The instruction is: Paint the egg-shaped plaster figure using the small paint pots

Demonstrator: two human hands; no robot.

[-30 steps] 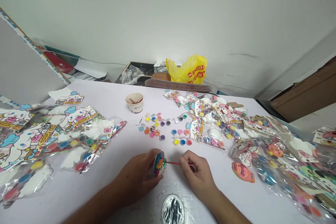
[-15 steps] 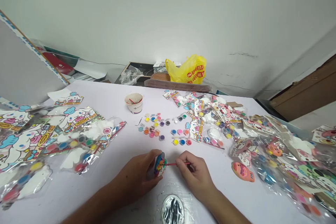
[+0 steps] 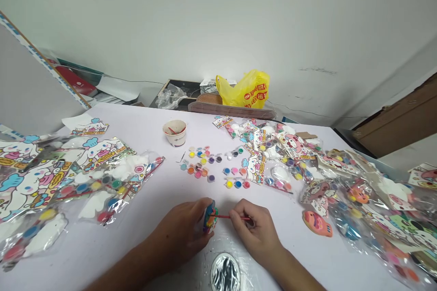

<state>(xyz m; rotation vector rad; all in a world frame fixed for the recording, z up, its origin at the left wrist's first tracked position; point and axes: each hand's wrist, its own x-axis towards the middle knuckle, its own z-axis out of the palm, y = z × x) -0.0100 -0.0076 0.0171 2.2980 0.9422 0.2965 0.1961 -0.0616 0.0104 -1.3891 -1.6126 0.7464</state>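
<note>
Between the thumb and fingers of my left hand (image 3: 184,226) is a small painted figurine (image 3: 210,219), coloured blue, orange, green and red. My right hand (image 3: 254,227) pinches a thin red paintbrush (image 3: 223,216), held nearly level. Its tip meets the figurine's painted face, over the orange part. Beyond my hands lie open paint pots (image 3: 238,184) in strips, with yellow, blue and red nearest. Another cluster of paint pots (image 3: 197,170) sits to their left.
A paper cup (image 3: 175,132) with a brush inside stands farther back. Bagged paint kits (image 3: 112,168) cover the left side, and more kits (image 3: 362,213) the right. A painted pink-orange figure (image 3: 317,223) lies at right. Near the front edge is a silvery oval (image 3: 225,273) under clear plastic.
Both hands, the figurine and the brush have shifted slightly right and down in view. The brush tip stays at the figurine. Both grips are unchanged.
</note>
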